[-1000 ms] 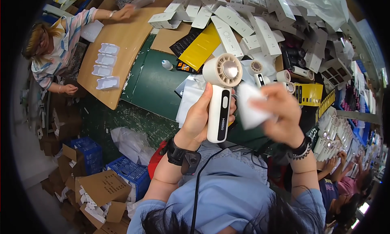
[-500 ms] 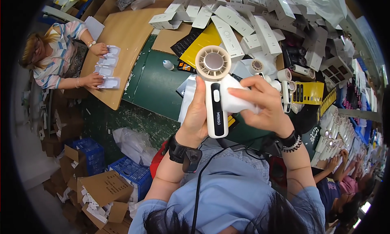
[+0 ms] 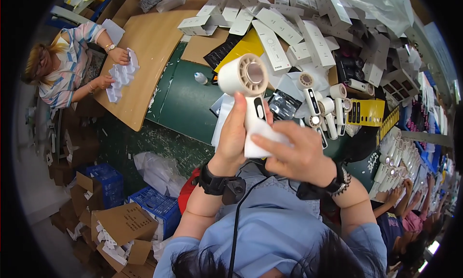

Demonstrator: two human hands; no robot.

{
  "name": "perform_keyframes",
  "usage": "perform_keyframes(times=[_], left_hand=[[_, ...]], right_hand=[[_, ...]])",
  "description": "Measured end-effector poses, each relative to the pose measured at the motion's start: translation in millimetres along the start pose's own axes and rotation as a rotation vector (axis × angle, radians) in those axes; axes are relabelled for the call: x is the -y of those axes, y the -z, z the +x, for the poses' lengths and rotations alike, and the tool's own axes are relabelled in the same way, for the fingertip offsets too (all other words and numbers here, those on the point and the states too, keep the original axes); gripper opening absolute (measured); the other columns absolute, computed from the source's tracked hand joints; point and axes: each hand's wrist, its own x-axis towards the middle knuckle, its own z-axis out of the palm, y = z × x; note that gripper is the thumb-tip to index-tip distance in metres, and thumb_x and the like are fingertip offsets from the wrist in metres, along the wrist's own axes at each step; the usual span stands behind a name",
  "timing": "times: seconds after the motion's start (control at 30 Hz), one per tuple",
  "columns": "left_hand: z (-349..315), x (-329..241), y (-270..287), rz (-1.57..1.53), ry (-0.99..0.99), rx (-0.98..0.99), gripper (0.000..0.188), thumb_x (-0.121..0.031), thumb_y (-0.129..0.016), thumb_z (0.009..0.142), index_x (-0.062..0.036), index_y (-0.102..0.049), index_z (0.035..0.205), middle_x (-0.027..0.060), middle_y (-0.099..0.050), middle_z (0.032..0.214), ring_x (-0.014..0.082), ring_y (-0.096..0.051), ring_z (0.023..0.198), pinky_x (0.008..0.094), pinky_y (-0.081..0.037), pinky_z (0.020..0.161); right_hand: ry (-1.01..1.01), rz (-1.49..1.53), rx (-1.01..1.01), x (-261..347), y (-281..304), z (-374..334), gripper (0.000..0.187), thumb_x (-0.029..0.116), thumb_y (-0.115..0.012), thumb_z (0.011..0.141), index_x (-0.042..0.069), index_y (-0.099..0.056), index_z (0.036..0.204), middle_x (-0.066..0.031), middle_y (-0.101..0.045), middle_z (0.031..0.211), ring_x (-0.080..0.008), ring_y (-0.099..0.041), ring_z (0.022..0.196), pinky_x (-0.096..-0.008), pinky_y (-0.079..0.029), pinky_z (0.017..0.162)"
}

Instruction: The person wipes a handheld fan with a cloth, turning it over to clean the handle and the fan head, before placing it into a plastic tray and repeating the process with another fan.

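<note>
A cream handheld fan (image 3: pixel 243 75) with a round ribbed head is gripped by my left hand (image 3: pixel 233 133), the thumb lying along the neck below the head. Its handle shows a black strip with a white button, turned partly to the right. My right hand (image 3: pixel 301 150) pinches a white cloth (image 3: pixel 260 140) and presses it against the lower handle, hiding that end. To the right of my hands, several similar fans (image 3: pixel 311 95) lie on the green table (image 3: pixel 185 107).
White boxes (image 3: pixel 272 44) pile up at the back. A yellow sheet (image 3: pixel 365 112) lies at right, a small bottle (image 3: pixel 200 78) left of the fan. At far left a person (image 3: pixel 62 66) handles a white folded tray (image 3: pixel 124 75). Blue crates (image 3: pixel 154 205) and cartons (image 3: pixel 123 222) stand lower left.
The fan's head has tilted left and its handle has turned aside. My right hand has brought the cloth down to the handle's lower end. The person at left has lifted the white tray.
</note>
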Motion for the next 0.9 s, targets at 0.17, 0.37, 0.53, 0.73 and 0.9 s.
perform_keyframes(times=[0.17,0.37,0.53,0.73,0.9], left_hand=[[0,1,-2,0.04,-0.033,0.025,0.052,-0.052,-0.026,0.096,-0.0049,-0.049,0.098,0.0051,-0.054,0.083,0.0136,-0.053,0.073,0.0272,-0.047,0.067],[2,4,2,-0.045,-0.055,-0.02,0.052,-0.051,-0.026,0.096,-0.0055,-0.051,0.092,0.0038,-0.055,0.078,0.0115,-0.054,0.07,0.0256,-0.047,0.062],[2,2,-2,-0.108,-0.03,0.046,0.053,-0.052,-0.025,0.096,-0.0051,-0.049,0.09,0.0046,-0.054,0.076,0.0129,-0.053,0.07,0.0258,-0.047,0.062],[1,3,-3,-0.115,-0.065,0.007,0.052,-0.052,-0.024,0.096,-0.0045,-0.047,0.093,0.0053,-0.052,0.078,0.0138,-0.053,0.069,0.0267,-0.046,0.062],[1,-3,-2,-0.074,-0.103,0.028,0.052,-0.052,-0.024,0.096,-0.0048,-0.046,0.096,0.0051,-0.052,0.08,0.014,-0.052,0.07,0.0277,-0.046,0.063]], right_hand=[[-0.053,0.023,-0.041,-8,-1,7,0.05,0.008,-0.065,0.054,0.017,-0.068,0.103,-0.0078,-0.058,0.089,-0.017,-0.054,0.056,-0.0264,-0.045,0.048],[-0.155,0.083,-0.021,3,-7,-9,0.05,0.005,-0.064,0.054,0.014,-0.068,0.103,-0.0081,-0.058,0.087,-0.017,-0.054,0.056,-0.0266,-0.045,0.047],[-0.109,0.069,-0.074,3,-7,-3,0.048,0.008,-0.065,0.056,0.014,-0.067,0.104,-0.007,-0.056,0.086,-0.0169,-0.056,0.057,-0.0273,-0.047,0.049],[-0.096,0.124,-0.084,4,-7,-8,0.047,0.006,-0.063,0.056,0.013,-0.068,0.102,-0.0082,-0.056,0.087,-0.0178,-0.056,0.058,-0.0278,-0.047,0.05],[-0.114,0.082,-0.092,1,-9,5,0.047,0.006,-0.064,0.055,0.013,-0.069,0.101,-0.009,-0.058,0.088,-0.018,-0.057,0.059,-0.0273,-0.048,0.05]])
